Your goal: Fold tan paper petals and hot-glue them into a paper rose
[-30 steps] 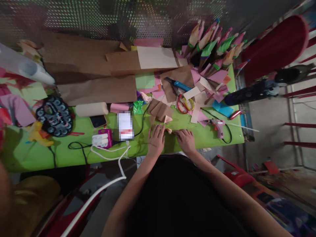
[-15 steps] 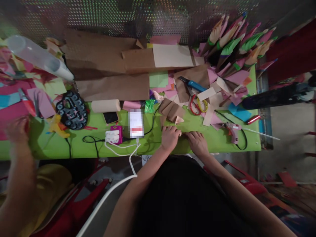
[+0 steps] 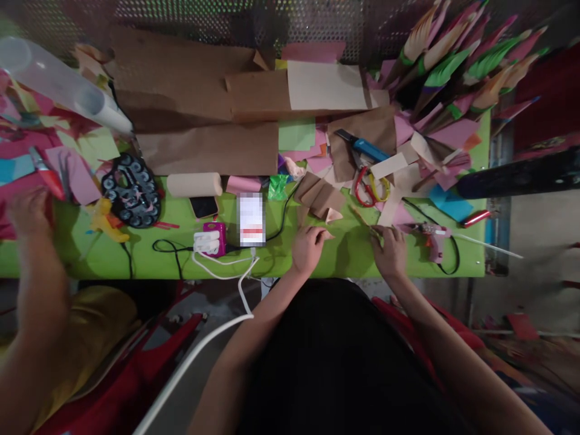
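My left hand (image 3: pixel 308 251) is closed at the front of the green table, pinching a small tan piece of paper (image 3: pixel 329 236) whose edge shows past the fingertips. Further right, my right hand (image 3: pixel 390 251) has its fingers closed on a thin yellowish-brown stick (image 3: pixel 361 216), which points up and to the left. Folded brown paper pieces (image 3: pixel 318 196) lie just beyond my left hand. Scissors (image 3: pixel 366 188) with red and yellow handles and a blue utility knife (image 3: pixel 365 148) rest past the stick. A pink glue gun (image 3: pixel 435 240) lies to the right of my right hand.
A phone (image 3: pixel 251 220) with a white cable and a pink power adapter (image 3: pixel 214 239) are left of my hands. Large brown paper sheets (image 3: pixel 203 151) cover the back. Paper-tipped cones (image 3: pixel 448 66) stand at back right. Another person's hand (image 3: pixel 31 211) is at far left.
My hands were close together at the table's front and are now apart. My right hand has moved right, with the stick now showing in it. The view has shifted slightly.
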The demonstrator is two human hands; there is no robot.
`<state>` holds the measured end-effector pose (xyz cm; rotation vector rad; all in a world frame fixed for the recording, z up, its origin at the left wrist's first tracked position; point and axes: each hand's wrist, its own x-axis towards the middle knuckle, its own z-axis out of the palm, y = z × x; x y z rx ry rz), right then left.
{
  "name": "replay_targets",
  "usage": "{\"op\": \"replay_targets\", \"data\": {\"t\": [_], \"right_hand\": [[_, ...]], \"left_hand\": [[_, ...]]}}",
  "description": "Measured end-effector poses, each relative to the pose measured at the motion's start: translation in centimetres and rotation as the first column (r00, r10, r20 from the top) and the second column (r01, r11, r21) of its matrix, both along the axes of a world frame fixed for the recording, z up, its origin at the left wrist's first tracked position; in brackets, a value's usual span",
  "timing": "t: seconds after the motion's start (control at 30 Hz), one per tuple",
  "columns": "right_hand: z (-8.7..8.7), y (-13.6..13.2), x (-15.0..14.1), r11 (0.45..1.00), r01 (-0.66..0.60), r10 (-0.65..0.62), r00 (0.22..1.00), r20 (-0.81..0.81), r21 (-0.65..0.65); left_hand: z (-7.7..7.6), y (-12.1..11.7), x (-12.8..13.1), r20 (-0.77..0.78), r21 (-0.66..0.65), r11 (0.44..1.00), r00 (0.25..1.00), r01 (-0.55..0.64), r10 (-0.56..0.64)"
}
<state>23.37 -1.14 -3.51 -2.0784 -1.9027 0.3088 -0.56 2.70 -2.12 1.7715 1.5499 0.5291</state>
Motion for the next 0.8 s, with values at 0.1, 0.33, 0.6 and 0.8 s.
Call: {"op": "replay_targets", "data": {"t": [0.1, 0.33, 0.6, 0.8], "right_hand": [[1.4, 0.7, -2.0, 0.999, 0.014, -0.024, 0.976, -0.219, -0.049], [2.3, 0.4, -6.7, 0.936, -0.018, -0.261, 0.635, -0.727, -0.351], [1.8, 0.6, -7.0, 0.894, 0.000, -0.373, 0.555, -0.744, -0.448], [1.7, 0.7, -6.8, 0.879, -0.030, -0.384, 0.547, -0.744, -0.476]], "left_hand": [[0.3, -0.5, 0.7, 0.081, -0.062, 0.997, 0.996, -0.043, 0.048], [1.2, -1.3, 1.7, 0.226, -0.164, 0.980, 0.962, -0.115, 0.150], [1.6, -2.1, 1.7, 0.356, -0.331, 0.933, 0.897, -0.142, 0.263], [1.0, -2.6, 1.6, 0.526, -0.442, 0.890, 0.771, -0.114, 0.359]]}}
